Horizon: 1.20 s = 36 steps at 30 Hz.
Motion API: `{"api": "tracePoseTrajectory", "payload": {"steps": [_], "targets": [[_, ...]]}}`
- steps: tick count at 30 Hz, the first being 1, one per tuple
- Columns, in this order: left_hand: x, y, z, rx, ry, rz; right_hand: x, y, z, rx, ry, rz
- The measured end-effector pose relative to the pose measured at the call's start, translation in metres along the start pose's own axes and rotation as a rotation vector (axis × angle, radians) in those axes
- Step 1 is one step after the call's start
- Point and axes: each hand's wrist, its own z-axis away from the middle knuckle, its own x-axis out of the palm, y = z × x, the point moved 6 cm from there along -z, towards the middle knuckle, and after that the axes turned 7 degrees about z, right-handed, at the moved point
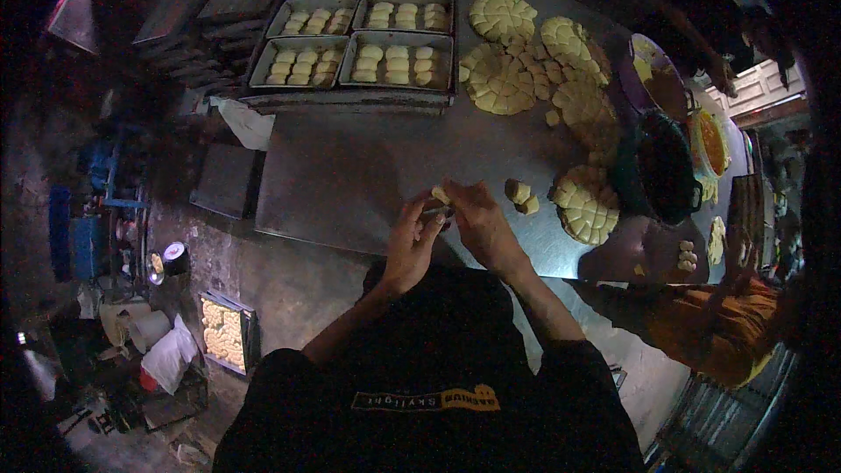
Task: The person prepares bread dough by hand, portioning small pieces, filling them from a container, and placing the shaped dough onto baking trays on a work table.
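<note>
A small pale dough piece (pixel 441 195) sits at the frame's centre, pinched between the fingertips of the left hand (pixel 410 243) and the right hand (pixel 482 226), both sets of fingers curled nearly closed. Just right of them lie loose dough lumps (pixel 519 191); metal pans (pixel 348 39) of shaped dough fill the upper-centre left.
</note>
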Motion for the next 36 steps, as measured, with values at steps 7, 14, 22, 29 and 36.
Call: {"api": "tracePoseTrajectory", "payload": {"steps": [7, 14, 22, 29, 36], "targets": [[0.003, -0.030, -0.006, -0.121, -0.251, 0.343, -0.049, -0.007, 0.016, 0.277, -0.136, -0.439], [0.062, 0.018, -0.009, -0.367, -0.383, 0.361, -0.078, 0.023, 0.052, 0.473, -0.079, -0.502], [0.096, -0.003, -0.008, -0.017, -0.342, -0.144, -0.099, 0.068, 0.079, 0.352, 0.013, -0.312], [0.131, -0.036, 0.003, -0.442, -0.212, 0.256, -0.103, 0.100, 0.095, 0.383, -0.204, -0.290], [0.149, -0.034, 0.006, -0.594, -0.268, 0.336, -0.115, 0.116, 0.097, 0.161, -0.192, -0.562]]}}
